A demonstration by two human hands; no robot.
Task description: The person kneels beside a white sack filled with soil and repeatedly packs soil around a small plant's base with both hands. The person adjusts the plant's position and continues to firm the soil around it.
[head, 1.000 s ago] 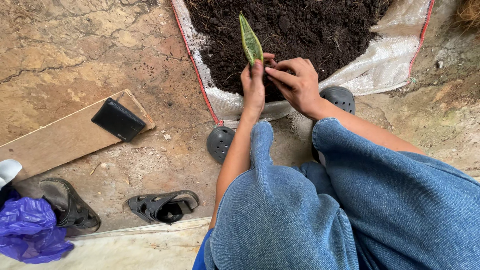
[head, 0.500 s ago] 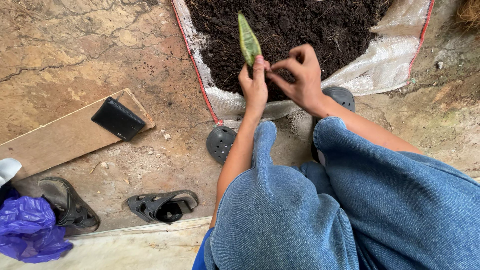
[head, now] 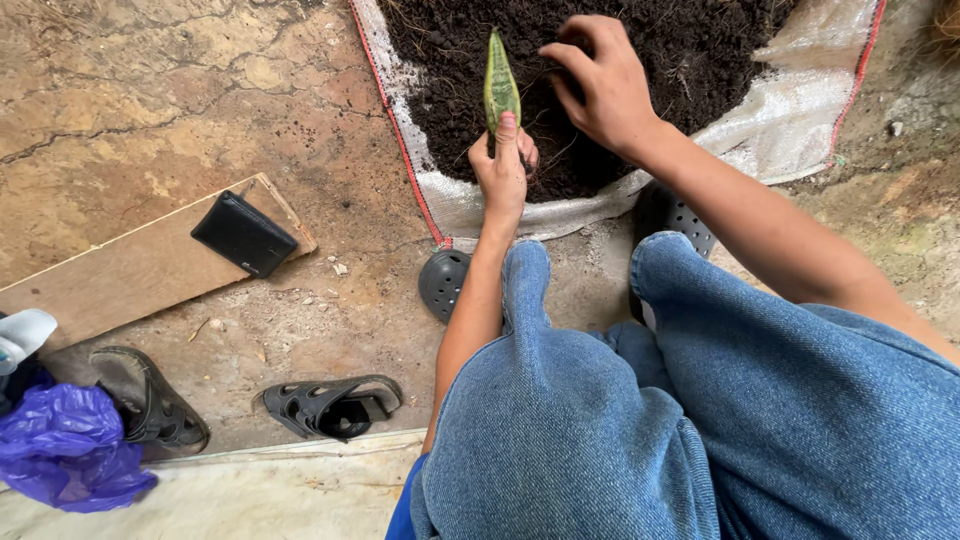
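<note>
My left hand (head: 503,170) grips the base of a small green pointed plant leaf (head: 499,86) and holds it upright over a pile of dark soil (head: 690,50). The soil lies on a white woven sack (head: 800,110) with a red edge, spread on the ground. My right hand (head: 603,82) hovers over the soil just right of the leaf, fingers curled downward, and whether it holds any soil is hidden. My knees in blue jeans fill the lower right.
A black wallet (head: 243,233) lies on a wooden board (head: 120,275) at the left. Dark sandals (head: 330,405) rest on the cracked stone floor, beside a purple plastic bag (head: 60,455). Dark perforated clogs (head: 443,280) are on my feet next to the sack.
My right hand has let go of the leaf and moved up and right over the soil. My left hand still holds the leaf upright in about the same place.
</note>
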